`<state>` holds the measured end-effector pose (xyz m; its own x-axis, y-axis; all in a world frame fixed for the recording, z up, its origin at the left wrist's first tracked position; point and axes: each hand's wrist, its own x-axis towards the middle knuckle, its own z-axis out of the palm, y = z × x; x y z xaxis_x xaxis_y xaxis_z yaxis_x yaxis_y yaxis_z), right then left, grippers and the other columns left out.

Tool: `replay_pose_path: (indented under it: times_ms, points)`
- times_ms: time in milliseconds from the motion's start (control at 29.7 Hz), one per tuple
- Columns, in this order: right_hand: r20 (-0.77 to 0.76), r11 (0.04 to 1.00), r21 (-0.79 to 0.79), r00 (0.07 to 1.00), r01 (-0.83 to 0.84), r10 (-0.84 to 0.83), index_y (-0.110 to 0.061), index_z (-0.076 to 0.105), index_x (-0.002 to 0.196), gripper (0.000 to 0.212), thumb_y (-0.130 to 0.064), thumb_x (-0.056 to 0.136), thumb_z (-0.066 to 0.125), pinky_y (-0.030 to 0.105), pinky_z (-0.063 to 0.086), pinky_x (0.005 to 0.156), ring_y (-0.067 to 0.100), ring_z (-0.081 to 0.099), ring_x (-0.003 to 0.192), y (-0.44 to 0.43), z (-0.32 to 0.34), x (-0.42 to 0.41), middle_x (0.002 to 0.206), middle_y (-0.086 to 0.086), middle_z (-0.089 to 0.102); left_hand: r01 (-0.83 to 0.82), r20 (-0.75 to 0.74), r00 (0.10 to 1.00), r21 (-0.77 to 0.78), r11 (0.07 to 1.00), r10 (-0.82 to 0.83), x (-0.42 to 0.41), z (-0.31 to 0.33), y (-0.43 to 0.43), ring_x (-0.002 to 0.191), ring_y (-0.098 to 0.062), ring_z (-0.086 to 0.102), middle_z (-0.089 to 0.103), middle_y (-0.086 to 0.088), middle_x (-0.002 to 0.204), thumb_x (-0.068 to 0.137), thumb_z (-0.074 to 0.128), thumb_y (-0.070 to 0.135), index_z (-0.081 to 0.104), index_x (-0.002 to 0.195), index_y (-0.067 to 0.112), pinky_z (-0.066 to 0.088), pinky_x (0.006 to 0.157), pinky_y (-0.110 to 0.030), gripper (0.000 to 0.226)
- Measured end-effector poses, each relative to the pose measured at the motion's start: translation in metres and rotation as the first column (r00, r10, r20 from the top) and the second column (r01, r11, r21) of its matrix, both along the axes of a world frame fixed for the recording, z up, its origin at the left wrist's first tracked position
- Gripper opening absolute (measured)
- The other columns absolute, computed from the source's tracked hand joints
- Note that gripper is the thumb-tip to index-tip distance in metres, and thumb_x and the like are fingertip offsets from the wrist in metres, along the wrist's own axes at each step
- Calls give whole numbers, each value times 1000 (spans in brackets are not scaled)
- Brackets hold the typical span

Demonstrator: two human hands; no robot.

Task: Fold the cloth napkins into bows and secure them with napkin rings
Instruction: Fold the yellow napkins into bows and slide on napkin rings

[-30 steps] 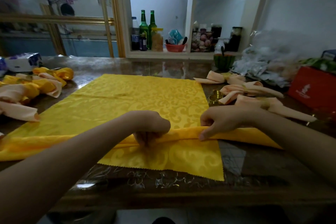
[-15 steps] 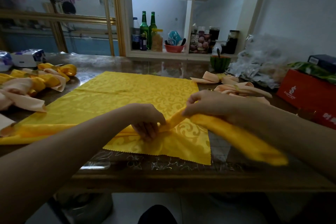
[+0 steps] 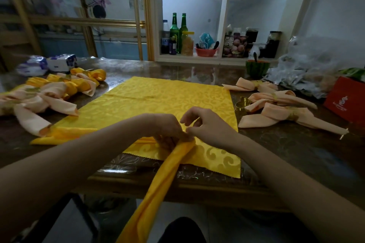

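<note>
The left hand (image 3: pixel 167 132) is closed down on the middle of a rolled yellow napkin (image 3: pixel 158 189), pinching the fabric against the counter (image 3: pixel 296 144). The right hand (image 3: pixel 207 128) sits touching it on the right, fingers loosely curled and half open, thumb and forefinger meeting at the same gathered spot of cloth; whether it truly grips the fabric is hard to tell. From under the hands one end of the rolled napkin drops over the near edge of the counter and hangs toward the floor, while the other end runs out to the left along the counter. Beneath and beyond the hands lies a flat yellow patterned cloth (image 3: pixel 167 100), spread out square. Just right of the right hand, past that cloth's edge, stands a gold napkin ring (image 3: pixel 242 103), and beside it three peach bows (image 3: pixel 280 104) already ringed. Far left of the left hand is a heap of yellow and peach bows (image 3: pixel 55 92). Further right sits a red box (image 3: pixel 345 100).
</note>
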<state>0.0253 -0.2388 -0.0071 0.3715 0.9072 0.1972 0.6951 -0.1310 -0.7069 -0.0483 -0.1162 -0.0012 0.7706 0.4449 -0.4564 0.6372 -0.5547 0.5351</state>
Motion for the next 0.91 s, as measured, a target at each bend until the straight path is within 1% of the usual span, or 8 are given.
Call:
replay_pose_path:
  times_ms: [101,202,270,371,438,573,741,910]
  points:
    - [-37,980,-145,991,-136,132,-16,62,107,21,-6,90,56,17,45,76,8,53,88,3,-12,13,114,-1,53,20,81,996,95,995,-28,-7,-11,-5,58,-11,55,60,-3,69,83,68,30,58,76,12,46,56,-20,21]
    - [-13,962,-188,979,-200,202,-13,67,107,19,-9,90,59,14,42,81,11,50,102,1,-15,20,121,-1,51,54,30,998,92,994,-57,-10,-3,2,57,-10,52,58,0,68,83,68,33,62,81,12,42,55,-20,22]
    - [24,956,-202,975,-212,222,-15,68,106,19,-10,90,60,12,43,78,8,50,97,2,-14,24,121,-1,50,31,28,999,126,992,-34,-14,7,12,58,-10,47,55,1,68,85,66,33,63,86,12,38,52,-19,21]
    - [149,944,-245,954,-219,260,-18,68,108,20,-15,89,63,8,40,75,-1,42,88,8,-15,23,115,-2,45,5,99,994,334,943,-40,-20,12,31,76,-12,51,58,2,86,85,66,31,65,95,13,38,57,-18,20]
    - [213,936,-266,933,-231,291,-19,68,110,23,-19,87,65,8,39,76,0,37,89,13,-16,23,113,-1,40,85,-4,996,422,903,-91,-26,9,39,88,-12,52,58,2,98,85,66,32,65,107,14,40,63,-17,28]
    - [268,925,-292,908,-242,322,-19,69,109,25,-24,85,68,7,38,71,0,41,86,17,-15,27,114,0,44,120,-103,991,416,901,-85,-34,5,52,92,-11,52,56,4,100,87,62,37,63,113,16,44,75,-21,33]
    - [329,949,-245,904,-196,272,-11,66,108,23,-24,89,62,17,37,74,8,45,89,27,-16,35,109,1,50,76,-142,989,297,952,-35,-44,9,78,90,-13,54,59,4,101,89,60,33,62,111,20,44,72,-20,25]
    - [322,991,-114,940,-76,109,-7,66,105,21,-21,92,59,22,37,77,12,47,90,55,-13,65,113,9,54,-67,40,998,381,922,57,-28,8,91,92,-14,53,54,4,97,89,62,30,63,111,16,46,71,-23,27]
